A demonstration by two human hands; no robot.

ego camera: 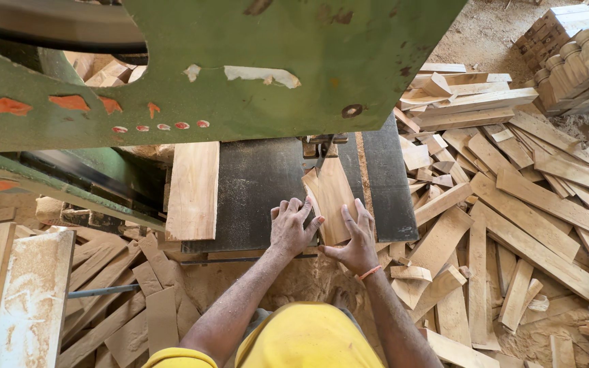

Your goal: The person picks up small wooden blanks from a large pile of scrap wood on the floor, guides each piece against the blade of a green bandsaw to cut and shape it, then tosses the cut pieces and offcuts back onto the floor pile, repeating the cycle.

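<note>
- Sawdust covers the ground of an open-air woodworking yard, seen from above past a yellow shirt.
- At far left, pale planks lean beside scattered brown offcuts.
- Overhead, the green machine housing, its paint chipped, fills the top of the view.
- On the dark saw table, a wide plank lies at the left edge.
- Left hand rests flat on the table, fingers spread, its thumb touching the left side of the small wooden piece.
- That piece lies at the table's middle, its far end meeting the blade guide.
- Right hand, an orange band at its wrist, presses open on the piece's near right corner, fingers extended.
- To the right, a heap of cut slats spreads across the ground.
- At top right stand stacked turned wooden posts.
</note>
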